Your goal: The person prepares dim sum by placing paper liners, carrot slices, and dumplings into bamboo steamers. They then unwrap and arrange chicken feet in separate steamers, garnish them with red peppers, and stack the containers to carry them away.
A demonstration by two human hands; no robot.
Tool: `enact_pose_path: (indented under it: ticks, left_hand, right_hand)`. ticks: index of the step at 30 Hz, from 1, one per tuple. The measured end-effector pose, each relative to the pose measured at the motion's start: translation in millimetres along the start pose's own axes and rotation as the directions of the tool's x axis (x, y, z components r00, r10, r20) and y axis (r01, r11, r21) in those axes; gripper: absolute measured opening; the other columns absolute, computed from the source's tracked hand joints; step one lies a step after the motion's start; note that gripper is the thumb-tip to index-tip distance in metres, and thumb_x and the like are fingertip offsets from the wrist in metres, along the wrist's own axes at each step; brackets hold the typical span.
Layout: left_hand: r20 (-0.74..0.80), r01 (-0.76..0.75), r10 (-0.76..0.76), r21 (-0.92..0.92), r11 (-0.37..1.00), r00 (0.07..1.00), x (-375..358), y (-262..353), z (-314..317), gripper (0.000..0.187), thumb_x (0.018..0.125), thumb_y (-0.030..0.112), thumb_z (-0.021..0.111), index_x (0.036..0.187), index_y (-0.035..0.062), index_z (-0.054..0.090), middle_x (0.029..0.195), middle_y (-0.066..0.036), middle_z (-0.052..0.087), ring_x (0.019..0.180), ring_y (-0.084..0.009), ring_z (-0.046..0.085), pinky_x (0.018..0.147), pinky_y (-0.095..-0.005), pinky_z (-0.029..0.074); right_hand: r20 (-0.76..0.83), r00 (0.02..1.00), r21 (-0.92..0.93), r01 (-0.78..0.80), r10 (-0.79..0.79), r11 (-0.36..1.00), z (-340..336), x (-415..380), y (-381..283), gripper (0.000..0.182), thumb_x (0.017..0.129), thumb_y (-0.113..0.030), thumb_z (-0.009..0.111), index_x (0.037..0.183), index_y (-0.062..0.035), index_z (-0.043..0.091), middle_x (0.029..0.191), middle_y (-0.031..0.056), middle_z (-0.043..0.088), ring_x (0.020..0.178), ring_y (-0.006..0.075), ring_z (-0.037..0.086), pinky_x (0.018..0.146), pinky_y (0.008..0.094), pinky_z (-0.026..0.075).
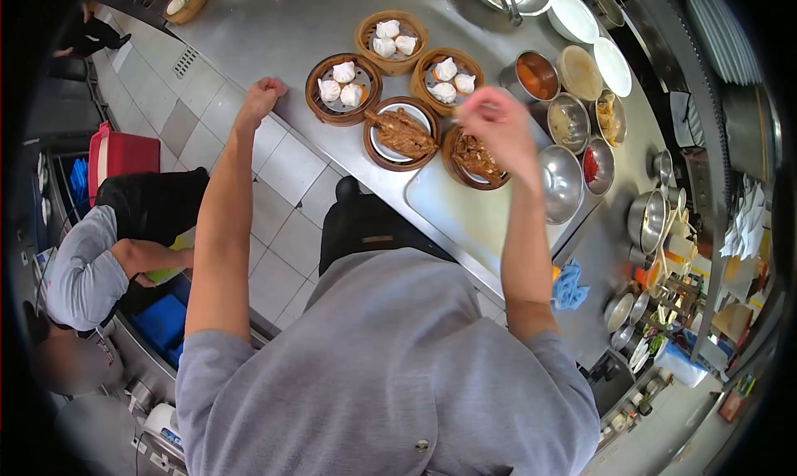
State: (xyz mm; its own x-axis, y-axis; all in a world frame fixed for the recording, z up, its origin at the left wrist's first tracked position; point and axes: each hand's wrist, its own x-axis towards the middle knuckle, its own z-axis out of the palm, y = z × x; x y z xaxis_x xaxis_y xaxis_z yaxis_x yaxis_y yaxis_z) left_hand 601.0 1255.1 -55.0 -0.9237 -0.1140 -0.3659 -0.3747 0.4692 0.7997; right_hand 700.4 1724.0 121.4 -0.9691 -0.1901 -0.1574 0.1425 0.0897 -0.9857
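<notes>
My right hand (501, 126), blurred, is over a bamboo steamer of brown braised chicken feet (475, 157). Its fingers are bunched together; whatever they hold is too small or hidden to make out. My left hand (264, 97) is closed, its knuckles at the edge of the steel counter, with nothing seen in it. A second steamer has brown chicken feet (402, 133) on a white plate. Behind these stand three steamers of white dumplings: one at left (341, 83), one at the back (391, 39) and one at right (447, 81).
A white cutting board (448, 214) lies near the counter's front edge. Steel bowls (562, 181) and containers of sauce (537, 75) and toppings line the right side. A blue cloth (569, 285) lies at lower right. Another person (91, 260) bends over at left, near a red box (123, 155).
</notes>
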Motion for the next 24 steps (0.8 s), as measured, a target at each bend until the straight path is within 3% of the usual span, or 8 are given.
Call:
enact_pose_path:
  ticks: [2, 9, 12, 13, 17, 19, 21, 24]
  left_hand:
    - [0.004, 0.018, -0.018, 0.014, 1.0, 1.0, -4, 5, 0, 0.016, 0.09, 0.019, 0.071, 0.096, 0.005, 0.068, 0.086, 0.001, 0.063, 0.083, -0.0117, 0.054, 0.079, -0.0278, 0.044]
    - [-0.031, -0.015, 0.013, -0.045, 0.999, 0.999, 2, -5, 3, 0.017, 0.087, 0.018, 0.074, 0.094, 0.0041, 0.068, 0.083, 0.0, 0.062, 0.076, -0.0131, 0.054, 0.07, -0.0298, 0.044]
    - [-0.041, -0.007, 0.006, -0.023, 1.0, 0.999, 1, -3, 4, 0.017, 0.087, 0.018, 0.074, 0.094, 0.004, 0.068, 0.082, 0.0, 0.062, 0.076, -0.0131, 0.053, 0.069, -0.0299, 0.044]
    - [-0.035, -0.013, 0.012, -0.022, 1.0, 0.999, 0, -3, 4, 0.017, 0.087, 0.018, 0.074, 0.094, 0.0041, 0.068, 0.082, 0.0, 0.062, 0.076, -0.013, 0.053, 0.069, -0.0298, 0.044]
    - [-0.028, -0.034, 0.034, -0.01, 0.999, 0.999, 2, -6, 2, 0.016, 0.087, 0.018, 0.074, 0.094, 0.0048, 0.068, 0.082, 0.0, 0.062, 0.076, -0.0126, 0.053, 0.069, -0.0296, 0.044]
    - [-0.025, -0.044, 0.044, -0.018, 0.999, 0.999, 6, -12, 2, 0.016, 0.087, 0.018, 0.074, 0.094, 0.0051, 0.068, 0.082, 0.0, 0.062, 0.076, -0.0123, 0.053, 0.069, -0.0295, 0.044]
    - [-0.018, -0.04, 0.04, -0.036, 0.999, 0.999, 10, -17, 1, 0.015, 0.087, 0.018, 0.074, 0.094, 0.0055, 0.068, 0.081, 0.001, 0.062, 0.076, -0.0119, 0.053, 0.069, -0.0293, 0.043]
    - [-0.034, -0.045, 0.045, 0.003, 0.999, 0.998, 3, -8, 2, 0.014, 0.088, 0.017, 0.072, 0.094, 0.0058, 0.068, 0.081, 0.001, 0.061, 0.076, -0.0116, 0.053, 0.069, -0.0291, 0.043]
  right_hand:
    - [0.153, 0.988, -0.087, -0.003, 0.016, 0.996, 37, 12, 26, 0.006, 0.092, 0.0, 0.07, 0.092, -0.0042, 0.065, 0.082, -0.0025, 0.065, 0.075, 0.0058, 0.061, 0.066, 0.022, 0.049]
    - [-0.021, 0.999, -0.293, 0.018, -0.025, 0.956, 45, 13, -1, 0.008, 0.087, -0.004, 0.071, 0.094, 0.0008, 0.071, 0.076, 0.0043, 0.07, 0.07, 0.0086, 0.064, 0.066, 0.0277, 0.052]
    - [0.27, 0.955, -0.473, 0.24, -0.12, 0.848, 56, 19, 23, 0.011, 0.087, -0.005, 0.071, 0.095, 0.0019, 0.071, 0.079, 0.0076, 0.072, 0.069, 0.0106, 0.063, 0.066, 0.0295, 0.052]
    - [0.29, 0.957, -0.587, 0.199, -0.026, 0.785, 55, 15, 26, 0.013, 0.091, -0.003, 0.071, 0.102, 0.0027, 0.07, 0.083, 0.0078, 0.071, 0.073, 0.0139, 0.063, 0.072, 0.0291, 0.053]
    - [0.044, 0.999, -0.382, 0.045, -0.031, 0.923, 22, 15, 17, 0.012, 0.091, -0.009, 0.072, 0.101, -0.0011, 0.073, 0.084, 0.0059, 0.072, 0.079, 0.0126, 0.065, 0.075, 0.0294, 0.053]
    - [-0.12, 0.972, -0.511, 0.114, -0.202, 0.852, -23, 18, 12, 0.01, 0.091, -0.008, 0.074, 0.098, -0.0009, 0.073, 0.084, 0.0043, 0.072, 0.077, 0.0105, 0.065, 0.072, 0.0272, 0.054]
    - [-0.335, 0.939, -0.443, -0.078, -0.084, 0.893, -88, 25, 17, 0.014, 0.088, -0.011, 0.076, 0.098, -0.0011, 0.075, 0.082, 0.0063, 0.073, 0.073, 0.0134, 0.066, 0.071, 0.0297, 0.055]
    - [-0.561, 0.814, -0.535, -0.217, -0.151, 0.816, -200, 29, 65, 0.021, 0.084, -0.02, 0.078, 0.095, -0.002, 0.076, 0.081, 0.0095, 0.075, 0.072, 0.0161, 0.069, 0.07, 0.0322, 0.055]
